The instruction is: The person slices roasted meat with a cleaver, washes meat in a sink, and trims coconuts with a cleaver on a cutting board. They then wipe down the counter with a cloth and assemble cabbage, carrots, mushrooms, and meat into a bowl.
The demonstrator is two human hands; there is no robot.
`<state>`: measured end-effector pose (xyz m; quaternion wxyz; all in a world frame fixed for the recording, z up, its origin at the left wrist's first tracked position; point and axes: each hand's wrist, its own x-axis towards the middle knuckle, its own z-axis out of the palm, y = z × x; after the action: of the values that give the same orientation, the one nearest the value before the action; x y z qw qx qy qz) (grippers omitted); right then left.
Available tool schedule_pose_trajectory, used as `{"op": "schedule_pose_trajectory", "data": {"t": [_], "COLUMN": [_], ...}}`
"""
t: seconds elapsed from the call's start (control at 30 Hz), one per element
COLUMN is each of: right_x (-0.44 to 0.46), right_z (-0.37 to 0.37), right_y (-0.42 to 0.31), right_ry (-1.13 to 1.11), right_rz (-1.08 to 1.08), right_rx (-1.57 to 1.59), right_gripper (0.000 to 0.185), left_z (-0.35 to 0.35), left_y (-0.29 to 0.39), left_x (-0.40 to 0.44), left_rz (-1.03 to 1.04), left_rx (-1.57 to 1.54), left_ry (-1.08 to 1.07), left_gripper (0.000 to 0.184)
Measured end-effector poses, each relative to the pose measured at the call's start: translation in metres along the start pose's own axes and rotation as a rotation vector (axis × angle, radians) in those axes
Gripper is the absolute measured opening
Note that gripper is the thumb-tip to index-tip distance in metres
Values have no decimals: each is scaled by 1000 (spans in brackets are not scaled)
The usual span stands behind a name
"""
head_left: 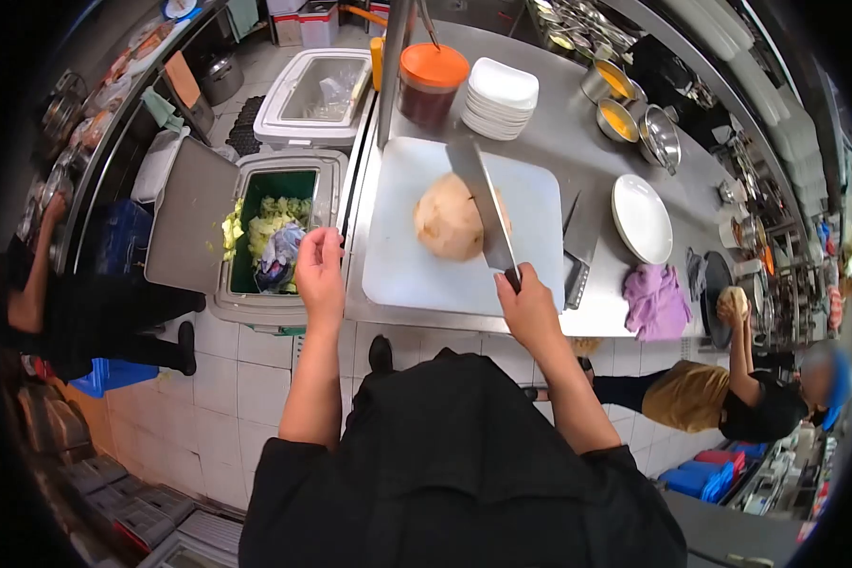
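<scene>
A large pale peeled vegetable point(447, 220) lies on a white cutting board point(398, 275). My right hand point(528, 308) grips the dark handle of a cleaver point(488, 208), whose broad blade stands over the right part of the vegetable. Behind the blade a sliver of pale flesh shows at its right side. Away from the board, my left hand point(320, 263) is raised near the rim of the waste bin, fingers curled, and whether it pinches anything is too small to tell.
Left of the board stands an open bin point(279, 213) of scraps. Around the board are an orange-lidded tub point(433, 80), stacked white dishes point(500, 97), another knife point(576, 279), an oval plate point(641, 219) and a purple cloth point(656, 301). People stand at both sides.
</scene>
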<state>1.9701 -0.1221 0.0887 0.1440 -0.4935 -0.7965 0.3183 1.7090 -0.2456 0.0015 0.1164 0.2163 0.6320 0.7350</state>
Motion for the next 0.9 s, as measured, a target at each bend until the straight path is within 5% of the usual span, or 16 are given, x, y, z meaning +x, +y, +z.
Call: {"op": "schedule_pose_trajectory", "data": {"t": [0.2,0.27,0.33,0.4,0.53,0.9], "right_x": [8,15,29,44,60,66], "right_z": [-1,23,51,71,87,64], "right_y": [23,24,24,11,15,31], "right_ry": [-15,-34,-15,20,37,-92], "right_rz": [-47,16,98,121,247,262], "right_rx": [124,266,761,919,1292,1228], "right_gripper": [34,31,29,28,26,24], "left_z": [31,56,87,130,210,226], "left_y": [-2,4,39,31,1,-20], "left_x": [7,12,22,43,61,68], "left_rz": [26,222,332,523,511,515], "left_rx": [-21,82,271,346,548,611], "left_ry": [-94,-155,-190,-117,-60,-40], "left_gripper": [21,21,23,29,36,34]}}
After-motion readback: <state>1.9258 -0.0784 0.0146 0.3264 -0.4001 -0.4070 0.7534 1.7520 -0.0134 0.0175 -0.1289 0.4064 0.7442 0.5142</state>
